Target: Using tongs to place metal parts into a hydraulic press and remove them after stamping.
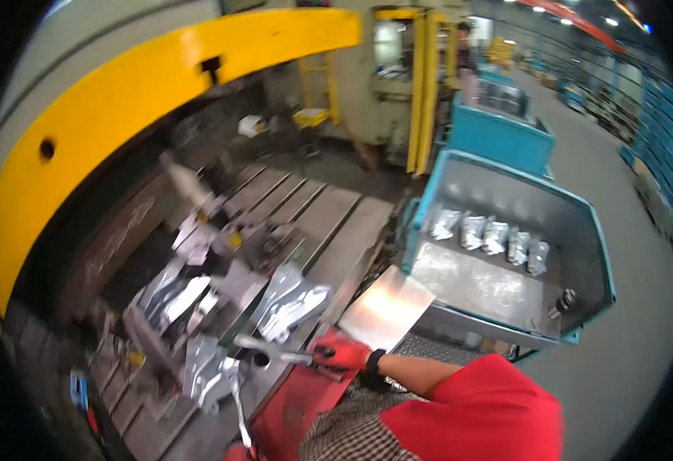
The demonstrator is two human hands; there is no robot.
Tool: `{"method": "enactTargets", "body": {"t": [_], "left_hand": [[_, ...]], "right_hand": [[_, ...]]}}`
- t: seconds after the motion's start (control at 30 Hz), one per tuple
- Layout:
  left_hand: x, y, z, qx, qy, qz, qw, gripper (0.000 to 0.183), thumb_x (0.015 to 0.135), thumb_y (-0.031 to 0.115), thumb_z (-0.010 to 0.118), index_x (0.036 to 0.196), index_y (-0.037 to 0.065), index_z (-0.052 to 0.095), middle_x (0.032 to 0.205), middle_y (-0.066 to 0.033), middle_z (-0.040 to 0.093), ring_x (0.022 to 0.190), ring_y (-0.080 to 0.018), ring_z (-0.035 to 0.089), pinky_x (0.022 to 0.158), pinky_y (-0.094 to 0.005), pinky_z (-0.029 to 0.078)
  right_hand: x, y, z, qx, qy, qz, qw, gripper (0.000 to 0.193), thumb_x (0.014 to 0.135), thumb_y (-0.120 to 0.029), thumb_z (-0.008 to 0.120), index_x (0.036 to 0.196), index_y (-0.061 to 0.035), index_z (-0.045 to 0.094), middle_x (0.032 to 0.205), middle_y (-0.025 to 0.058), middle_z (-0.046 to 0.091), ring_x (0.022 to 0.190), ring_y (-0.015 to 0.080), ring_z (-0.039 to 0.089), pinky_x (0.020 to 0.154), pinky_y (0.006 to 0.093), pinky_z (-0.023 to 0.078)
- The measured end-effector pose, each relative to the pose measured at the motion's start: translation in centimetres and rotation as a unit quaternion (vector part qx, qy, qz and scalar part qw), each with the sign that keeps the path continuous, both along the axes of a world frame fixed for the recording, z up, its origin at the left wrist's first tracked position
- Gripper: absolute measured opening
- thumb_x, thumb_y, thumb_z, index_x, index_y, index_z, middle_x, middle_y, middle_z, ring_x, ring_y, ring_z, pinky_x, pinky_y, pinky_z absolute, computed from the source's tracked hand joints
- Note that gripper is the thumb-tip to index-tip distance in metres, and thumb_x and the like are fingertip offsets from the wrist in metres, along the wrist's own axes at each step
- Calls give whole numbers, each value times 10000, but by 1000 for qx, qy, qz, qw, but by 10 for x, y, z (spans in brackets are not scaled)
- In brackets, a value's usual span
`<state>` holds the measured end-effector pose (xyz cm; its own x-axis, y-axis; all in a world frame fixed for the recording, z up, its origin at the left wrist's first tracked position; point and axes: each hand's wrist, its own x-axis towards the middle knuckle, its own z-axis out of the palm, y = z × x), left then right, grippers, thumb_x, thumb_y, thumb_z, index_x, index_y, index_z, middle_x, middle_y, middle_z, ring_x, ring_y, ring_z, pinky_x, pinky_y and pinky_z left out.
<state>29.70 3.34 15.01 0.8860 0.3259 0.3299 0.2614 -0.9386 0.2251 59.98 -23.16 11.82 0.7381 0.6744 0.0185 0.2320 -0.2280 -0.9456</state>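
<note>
My right hand [342, 350], in a red glove, is closed round a long grey metal tool [273, 350] that points left over the press bed. At the lower edge my left hand [242, 452], also red-gloved and partly cut off, grips a slender silver metal tool [241, 411]. That tool's far end meets a shiny formed sheet-metal part [207, 372]; whether it clamps the part I cannot tell. Just beyond the right-hand tool lies a second formed sheet-metal part [294, 301]. More bright metal shows on the die [181, 296] to the left, blurred.
A yellow curved press guard [121, 96] arches over the left. The slotted press bed [336, 223] lies beneath. At right, a teal-rimmed metal bin [498, 280] holds several formed parts and a small cylinder. A flat plate [388, 307] slopes beside it. Another teal bin [498, 138] stands behind.
</note>
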Motion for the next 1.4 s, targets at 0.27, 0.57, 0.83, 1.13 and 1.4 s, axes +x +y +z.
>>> {"method": "enactTargets", "body": {"t": [0.27,0.57,0.83,1.13,1.4], "left_hand": [[18,-32,0,-112,-120,83,983,199,730,132,667,890,56,577,875,-120,565,801,-304,533,695,-390,422],[30,-12,13,-156,-72,150,974,237,769,273,652,917,92,610,890,-139,601,824,-358,568,691,-408,452],[158,83,54,-237,-82,190,949,379,820,421,548,930,60,579,849,-216,613,845,-406,572,693,-465,447],[253,156,58,-226,38,228,946,456,799,456,538,962,31,576,967,-235,599,959,-392,555,789,-457,438],[265,163,44,-219,3,201,955,396,820,429,533,945,55,578,939,-210,604,913,-396,555,760,-444,433]], "right_hand": [[19,-11,0,17,199,51,978,254,865,-214,594,1082,-89,549,863,0,574,787,105,542,706,270,467],[35,0,-5,-40,10,77,996,249,855,-257,584,959,-31,596,916,71,610,852,168,575,763,297,454],[32,-1,-6,-66,82,70,992,240,859,-263,577,956,-46,604,906,73,598,855,174,571,767,315,455],[25,-4,29,-67,296,118,945,254,892,-292,507,903,-54,593,726,47,593,607,137,590,523,257,486],[42,-4,-9,-64,362,123,922,250,877,-311,543,875,-63,574,747,51,596,580,146,591,480,273,488]]}}
